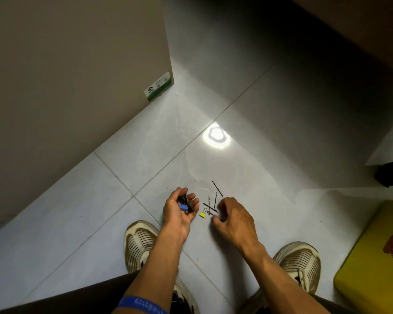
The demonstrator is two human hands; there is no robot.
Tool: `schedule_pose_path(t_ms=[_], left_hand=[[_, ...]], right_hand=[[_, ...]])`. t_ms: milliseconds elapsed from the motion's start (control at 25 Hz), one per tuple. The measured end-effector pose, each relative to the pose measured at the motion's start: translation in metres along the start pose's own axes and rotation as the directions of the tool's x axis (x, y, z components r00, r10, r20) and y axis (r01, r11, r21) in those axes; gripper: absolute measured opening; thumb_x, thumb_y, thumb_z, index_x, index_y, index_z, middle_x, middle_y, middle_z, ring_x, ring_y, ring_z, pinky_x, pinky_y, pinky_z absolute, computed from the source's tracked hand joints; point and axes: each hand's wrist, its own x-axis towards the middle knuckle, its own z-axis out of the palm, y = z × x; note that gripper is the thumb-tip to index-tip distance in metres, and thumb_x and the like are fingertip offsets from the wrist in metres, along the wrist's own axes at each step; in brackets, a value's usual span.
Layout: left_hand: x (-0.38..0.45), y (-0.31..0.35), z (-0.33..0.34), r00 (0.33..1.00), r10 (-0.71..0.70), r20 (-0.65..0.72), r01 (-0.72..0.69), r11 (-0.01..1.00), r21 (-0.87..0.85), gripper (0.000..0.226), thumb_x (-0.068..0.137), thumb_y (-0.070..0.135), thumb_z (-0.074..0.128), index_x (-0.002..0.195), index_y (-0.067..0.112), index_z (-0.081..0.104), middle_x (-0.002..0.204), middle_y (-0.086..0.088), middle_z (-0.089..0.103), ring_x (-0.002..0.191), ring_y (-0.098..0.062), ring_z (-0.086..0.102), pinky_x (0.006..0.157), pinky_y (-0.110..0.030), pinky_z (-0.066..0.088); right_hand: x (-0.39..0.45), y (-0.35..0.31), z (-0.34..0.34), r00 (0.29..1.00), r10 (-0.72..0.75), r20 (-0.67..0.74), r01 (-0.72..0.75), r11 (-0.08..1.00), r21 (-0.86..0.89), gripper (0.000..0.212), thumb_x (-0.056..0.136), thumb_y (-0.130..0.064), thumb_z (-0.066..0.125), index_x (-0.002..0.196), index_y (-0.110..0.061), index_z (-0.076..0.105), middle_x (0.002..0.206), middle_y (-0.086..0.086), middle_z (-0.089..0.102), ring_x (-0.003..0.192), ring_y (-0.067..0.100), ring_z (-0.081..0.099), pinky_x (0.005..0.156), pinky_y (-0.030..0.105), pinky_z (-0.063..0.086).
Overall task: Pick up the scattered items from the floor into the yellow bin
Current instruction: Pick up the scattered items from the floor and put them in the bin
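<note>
My left hand is cupped palm up just above the floor, holding a bunch of black hairpins and a blue binder clip. Several black hairpins lie scattered on the white tiles right of it, one hairpin a little farther away. A small yellow binder clip lies between my hands. My right hand hovers palm down over the near ends of those pins, fingers curled; I cannot tell whether it pinches anything. The yellow bin sits at the right edge.
A beige cabinet side with a green-and-white label rises on the left. My two shoes flank my arms. A dark object sits at the far right. A bright light reflection glares on the tiles.
</note>
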Motion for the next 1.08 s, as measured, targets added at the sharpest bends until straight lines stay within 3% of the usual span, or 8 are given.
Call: schedule_pose_path(t_ms=[160, 320, 400, 480, 720, 840, 920, 1080], left_hand=[[0.001, -0.003, -0.003, 1.0, -0.012, -0.013, 0.012, 1.0, 0.019, 0.022, 0.095, 0.028, 0.054, 0.092, 0.009, 0.063, 0.074, -0.01, 0.065, 0.066, -0.022, 0.064, 0.062, -0.032, 0.052], [0.002, -0.004, -0.004, 1.0, -0.012, -0.022, 0.012, 1.0, 0.016, 0.022, 0.095, 0.028, 0.054, 0.092, 0.009, 0.063, 0.072, -0.009, 0.065, 0.064, -0.022, 0.063, 0.062, -0.031, 0.051], [0.003, -0.004, -0.002, 1.0, -0.01, -0.02, 0.011, 1.0, 0.025, 0.022, 0.095, 0.028, 0.054, 0.092, 0.009, 0.063, 0.073, -0.01, 0.065, 0.065, -0.023, 0.063, 0.063, -0.032, 0.052], [0.004, -0.007, -0.003, 1.0, -0.006, -0.022, 0.007, 0.999, 0.033, 0.022, 0.095, 0.029, 0.054, 0.092, 0.008, 0.063, 0.074, -0.01, 0.065, 0.066, -0.023, 0.063, 0.064, -0.033, 0.052], [0.006, -0.009, -0.008, 1.0, -0.01, -0.017, 0.011, 0.999, 0.039, 0.023, 0.095, 0.029, 0.055, 0.094, 0.008, 0.063, 0.074, -0.01, 0.066, 0.066, -0.023, 0.064, 0.062, -0.032, 0.053], [0.006, -0.009, -0.008, 1.0, -0.015, -0.022, 0.016, 0.999, 0.043, 0.022, 0.095, 0.029, 0.055, 0.094, 0.008, 0.063, 0.074, -0.01, 0.066, 0.067, -0.023, 0.065, 0.061, -0.033, 0.053], [0.006, -0.01, -0.009, 1.0, -0.02, -0.02, 0.021, 0.999, 0.039, 0.022, 0.095, 0.028, 0.055, 0.094, 0.008, 0.063, 0.074, -0.011, 0.066, 0.067, -0.024, 0.065, 0.062, -0.033, 0.053], [0.003, -0.013, -0.008, 0.999, -0.027, -0.019, 0.028, 0.998, 0.052, 0.021, 0.095, 0.027, 0.055, 0.094, 0.008, 0.064, 0.074, -0.011, 0.067, 0.065, -0.024, 0.065, 0.061, -0.032, 0.053]], right_hand=[[0.001, 0.009, 0.005, 0.995, -0.097, 0.037, 0.103, 0.978, -0.183, 0.014, 0.089, -0.035, 0.052, 0.088, -0.022, 0.056, 0.091, -0.004, 0.061, 0.079, 0.018, 0.053, 0.064, 0.031, 0.042], [0.024, -0.002, -0.003, 0.99, -0.073, -0.121, 0.069, 0.997, -0.036, 0.019, 0.094, -0.041, 0.054, 0.089, -0.023, 0.054, 0.088, -0.005, 0.06, 0.079, 0.02, 0.058, 0.065, 0.031, 0.044], [0.031, -0.003, -0.012, 0.988, 0.018, -0.153, -0.016, 1.0, 0.019, 0.033, 0.087, -0.056, 0.057, 0.1, -0.026, 0.052, 0.094, -0.007, 0.055, 0.082, 0.018, 0.055, 0.067, 0.032, 0.046], [0.03, -0.006, -0.011, 0.991, 0.078, -0.105, -0.091, 0.988, -0.122, 0.051, 0.082, -0.065, 0.056, 0.113, -0.025, 0.05, 0.104, -0.004, 0.052, 0.09, 0.021, 0.053, 0.068, 0.035, 0.048], [0.028, -0.026, 0.002, 0.994, -0.031, -0.102, -0.006, 0.938, -0.346, 0.025, 0.097, -0.027, 0.046, 0.101, -0.014, 0.067, 0.096, 0.003, 0.065, 0.082, 0.026, 0.058, 0.059, 0.032, 0.042], [0.034, -0.036, -0.004, 0.997, -0.044, -0.066, 0.01, 0.896, -0.443, 0.006, 0.084, -0.006, 0.062, 0.084, -0.008, 0.068, 0.082, 0.008, 0.065, 0.07, 0.029, 0.06, 0.053, 0.031, 0.035], [0.037, -0.04, -0.001, 0.993, -0.082, -0.085, 0.027, 0.859, -0.511, 0.01, 0.074, 0.006, 0.067, 0.079, -0.003, 0.067, 0.072, 0.013, 0.063, 0.059, 0.032, 0.059, 0.049, 0.03, 0.034], [0.048, -0.036, -0.001, 1.0, -0.007, -0.028, -0.005, 0.911, -0.412, 0.018, 0.095, -0.012, 0.04, 0.102, -0.008, 0.056, 0.095, 0.011, 0.062, 0.079, 0.03, 0.06, 0.062, 0.032, 0.037]])
